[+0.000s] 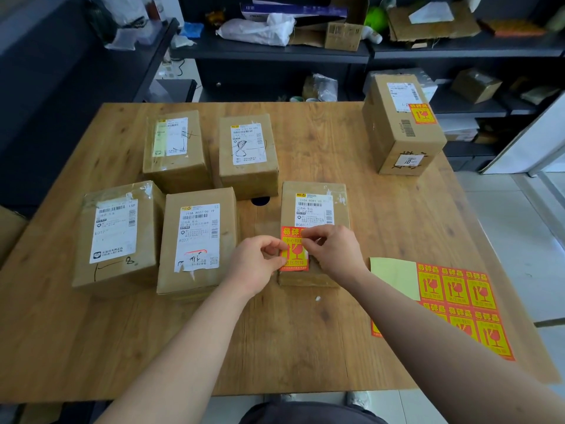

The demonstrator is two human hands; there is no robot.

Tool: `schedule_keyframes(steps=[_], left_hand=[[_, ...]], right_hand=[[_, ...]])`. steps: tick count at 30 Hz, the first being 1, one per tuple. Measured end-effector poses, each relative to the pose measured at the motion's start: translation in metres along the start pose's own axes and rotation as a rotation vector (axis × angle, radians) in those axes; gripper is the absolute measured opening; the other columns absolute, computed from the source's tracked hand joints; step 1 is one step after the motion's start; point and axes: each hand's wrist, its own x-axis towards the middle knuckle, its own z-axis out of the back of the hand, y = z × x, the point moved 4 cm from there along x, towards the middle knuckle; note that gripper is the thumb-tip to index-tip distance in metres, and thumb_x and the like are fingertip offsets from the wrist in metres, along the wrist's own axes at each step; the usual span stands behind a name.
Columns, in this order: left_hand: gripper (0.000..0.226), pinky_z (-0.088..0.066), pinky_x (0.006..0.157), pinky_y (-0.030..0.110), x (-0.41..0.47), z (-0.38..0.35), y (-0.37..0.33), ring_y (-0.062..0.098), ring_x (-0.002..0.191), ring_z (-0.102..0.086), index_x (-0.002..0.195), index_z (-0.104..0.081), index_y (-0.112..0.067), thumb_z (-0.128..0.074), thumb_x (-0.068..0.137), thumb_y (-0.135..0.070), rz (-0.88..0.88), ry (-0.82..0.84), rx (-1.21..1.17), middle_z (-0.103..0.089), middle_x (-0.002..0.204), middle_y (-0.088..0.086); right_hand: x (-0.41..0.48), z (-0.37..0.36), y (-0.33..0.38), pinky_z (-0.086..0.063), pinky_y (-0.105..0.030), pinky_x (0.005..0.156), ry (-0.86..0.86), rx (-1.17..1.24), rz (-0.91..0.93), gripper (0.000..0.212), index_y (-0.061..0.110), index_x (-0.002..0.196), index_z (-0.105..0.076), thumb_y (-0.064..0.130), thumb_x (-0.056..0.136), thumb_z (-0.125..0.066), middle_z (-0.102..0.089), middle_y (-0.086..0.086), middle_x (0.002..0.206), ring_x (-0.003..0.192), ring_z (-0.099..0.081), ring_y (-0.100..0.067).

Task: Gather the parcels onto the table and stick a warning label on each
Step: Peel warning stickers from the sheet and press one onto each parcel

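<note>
Left hand (260, 261) and right hand (333, 252) are pinching opposite edges of the warning label (295, 255), lying lengthwise atop the centre-frame parcel (315, 191)

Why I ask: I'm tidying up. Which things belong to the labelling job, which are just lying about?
Job: six parcels, label, sticker sheet, left hand, right hand, table.
Lying about: white bag, green object, open box, torn cardboard.

The pinched sticker (295, 255) is glossy red-and-yellow paper. The box (315, 191) beneath the grip is matt brown cardboard banded with shiny clear tape (338, 195), its address label (315, 209) white paper. Right of the grip, the sticker sheet (458, 295) shows pale smooth backing. The table (305, 347) under all is smooth grained wood.
</note>
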Motion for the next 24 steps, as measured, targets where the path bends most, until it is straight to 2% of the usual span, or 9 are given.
schedule_keyframes(steps=[3,6,8,10,13,16,21,24], left_hand=[[0.027,-0.060,0.069,0.036,0.002,-0.001,0.000,0.014,0.083,-0.061,0.097,-0.065,-0.038,-0.073,0.082,-0.017,0.009,0.043,-0.028,-0.057,0.091,-0.007],[0.034,-0.057,0.059,0.026,0.004,-0.002,-0.003,0.014,0.081,-0.062,0.100,-0.062,-0.039,-0.071,0.083,-0.011,0.017,0.080,-0.075,-0.055,0.091,-0.002],[0.036,-0.053,0.054,0.019,0.003,-0.003,-0.004,0.013,0.081,-0.062,0.101,-0.059,-0.041,-0.070,0.084,-0.011,0.026,0.092,-0.080,-0.055,0.092,-0.002],[0.036,-0.052,0.053,0.017,0.003,-0.003,-0.004,0.013,0.081,-0.062,0.103,-0.059,-0.039,-0.069,0.084,-0.010,0.032,0.101,-0.099,-0.056,0.091,-0.002],[0.037,-0.056,0.057,0.023,0.001,-0.004,-0.004,0.013,0.082,-0.063,0.108,-0.058,-0.037,-0.066,0.086,-0.009,0.037,0.105,-0.116,-0.058,0.091,-0.001],[0.042,-0.058,0.062,0.025,-0.001,-0.007,-0.005,0.015,0.087,-0.062,0.117,-0.057,-0.037,-0.061,0.089,-0.006,0.053,0.115,-0.159,-0.057,0.096,0.004],[0.050,-0.059,0.074,0.032,-0.009,-0.012,-0.005,0.022,0.100,-0.060,0.128,-0.048,-0.047,-0.051,0.096,-0.009,0.082,0.173,-0.245,-0.054,0.106,0.012],[0.052,-0.056,0.078,0.040,-0.011,-0.014,-0.005,0.023,0.095,-0.058,0.133,-0.043,-0.049,-0.047,0.098,-0.011,0.068,0.187,-0.244,-0.052,0.097,0.006]], right_hand=[[-0.003,-0.002,0.007,-0.044,-0.020,0.064,0.012,-0.134,0.103,0.022,0.024,0.107,-0.072,0.029,0.087,-0.065,-0.066,0.005,0.101,0.082,-0.059,-0.009],[-0.008,-0.003,0.010,-0.049,-0.029,0.071,0.002,-0.189,0.158,0.027,0.021,0.113,-0.069,0.030,0.089,-0.063,-0.055,0.001,0.108,0.088,-0.058,-0.014],[-0.011,0.000,0.010,-0.050,-0.029,0.072,-0.033,-0.200,0.168,0.031,0.018,0.117,-0.067,0.032,0.089,-0.063,-0.049,-0.002,0.110,0.087,-0.057,-0.015],[-0.014,0.001,0.011,-0.049,-0.029,0.069,-0.035,-0.239,0.214,0.031,0.016,0.116,-0.068,0.030,0.089,-0.063,-0.050,-0.004,0.108,0.084,-0.058,-0.018],[-0.021,0.002,0.011,-0.049,-0.032,0.062,-0.028,-0.287,0.319,0.024,0.011,0.108,-0.071,0.024,0.089,-0.063,-0.053,-0.009,0.099,0.077,-0.059,-0.024],[-0.026,0.005,0.008,-0.044,-0.030,0.057,-0.070,-0.427,0.428,0.025,0.011,0.108,-0.071,0.021,0.086,-0.068,-0.055,-0.010,0.090,0.073,-0.055,-0.027],[-0.022,0.005,0.004,-0.044,-0.037,0.067,-0.025,-0.598,0.416,0.039,0.014,0.129,-0.057,0.032,0.095,-0.052,-0.052,-0.009,0.098,0.079,-0.051,-0.026],[-0.019,0.003,0.004,-0.044,-0.039,0.076,0.031,-0.633,0.390,0.046,0.016,0.136,-0.048,0.039,0.097,-0.043,-0.048,-0.009,0.106,0.088,-0.050,-0.026]])
